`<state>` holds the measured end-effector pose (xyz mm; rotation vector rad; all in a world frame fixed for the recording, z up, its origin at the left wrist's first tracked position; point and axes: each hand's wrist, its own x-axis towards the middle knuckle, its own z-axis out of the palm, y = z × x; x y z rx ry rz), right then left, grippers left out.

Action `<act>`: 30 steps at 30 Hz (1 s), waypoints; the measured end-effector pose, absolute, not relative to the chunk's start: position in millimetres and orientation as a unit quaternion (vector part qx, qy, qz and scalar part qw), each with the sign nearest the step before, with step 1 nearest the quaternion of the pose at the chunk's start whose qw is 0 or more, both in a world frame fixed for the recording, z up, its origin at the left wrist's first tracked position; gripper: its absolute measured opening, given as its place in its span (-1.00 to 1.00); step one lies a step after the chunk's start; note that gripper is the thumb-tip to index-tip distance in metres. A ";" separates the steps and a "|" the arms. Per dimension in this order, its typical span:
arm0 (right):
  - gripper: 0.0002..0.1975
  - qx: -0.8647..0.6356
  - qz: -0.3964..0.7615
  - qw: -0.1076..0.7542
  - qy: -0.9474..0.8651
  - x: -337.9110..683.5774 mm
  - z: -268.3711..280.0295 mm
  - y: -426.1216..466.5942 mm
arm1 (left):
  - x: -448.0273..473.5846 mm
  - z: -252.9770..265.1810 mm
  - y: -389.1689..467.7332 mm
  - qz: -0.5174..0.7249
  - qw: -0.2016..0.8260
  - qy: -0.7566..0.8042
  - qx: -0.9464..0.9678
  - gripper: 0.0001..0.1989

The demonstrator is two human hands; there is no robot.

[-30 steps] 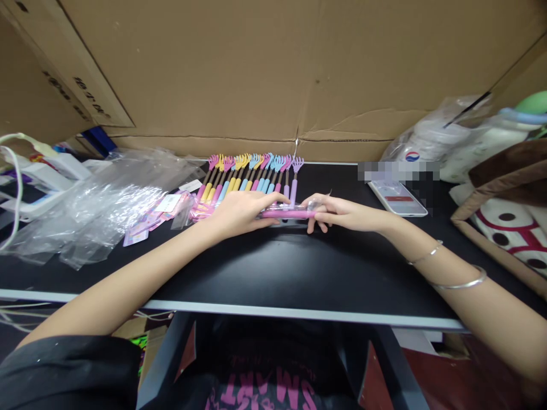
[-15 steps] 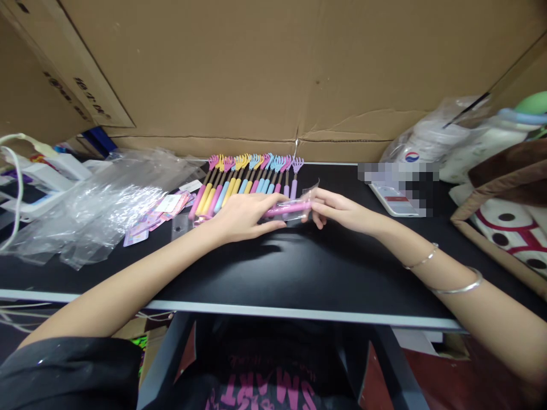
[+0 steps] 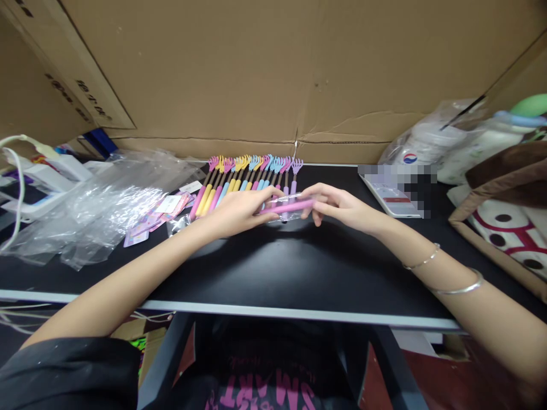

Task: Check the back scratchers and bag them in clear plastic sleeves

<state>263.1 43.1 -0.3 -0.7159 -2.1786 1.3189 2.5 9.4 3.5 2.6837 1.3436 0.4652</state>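
Between my hands lies a pink-handled back scratcher (image 3: pixel 288 207) inside a clear plastic sleeve. My left hand (image 3: pixel 245 209) is closed on its left part, thumb below and fingers above. At the other end, my right hand (image 3: pixel 331 204) has its fingers closed round the handle and the sleeve. Part of the sleeve shows beyond my left wrist, and the scratcher's head is hidden. Just behind my hands, a row of back scratchers (image 3: pixel 233 185) in pink, yellow, blue and purple lies side by side, claw ends away from me.
Clear plastic sleeves (image 3: pixel 102 199) are piled at the left beside printed cards (image 3: pixel 160 213) and a white device with a cable (image 3: pixel 51 176). A phone (image 3: pixel 391 196), a bagged cup (image 3: pixel 427 142) and a brown-trimmed bag (image 3: pixel 504 199) stand right. Cardboard (image 3: pixel 239 74) walls the back.
My left hand has shifted slightly left and its thumb now presses closer to the handle. More of the pink handle shows between my hands. My right hand has barely moved.
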 end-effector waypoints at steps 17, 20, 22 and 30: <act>-0.79 -0.199 -0.057 0.239 -0.949 244.9 30.6 -14.5 | 13.7 21.8 17.6 0.303 -0.269 0.304 0.862 -0.77; -0.73 -0.176 -0.159 0.214 -0.948 242.8 24.7 -22.0 | 29.1 13.7 23.3 0.307 -0.277 0.277 0.867 -0.71; -0.74 -0.168 -0.193 0.209 -0.944 245.1 21.3 -24.8 | 41.2 6.9 27.8 0.300 -0.267 0.265 0.877 -0.70; -0.76 -0.216 -0.182 0.159 -0.946 266.9 8.0 -23.9 | 83.7 -24.5 41.1 0.247 -0.232 0.259 0.905 -0.77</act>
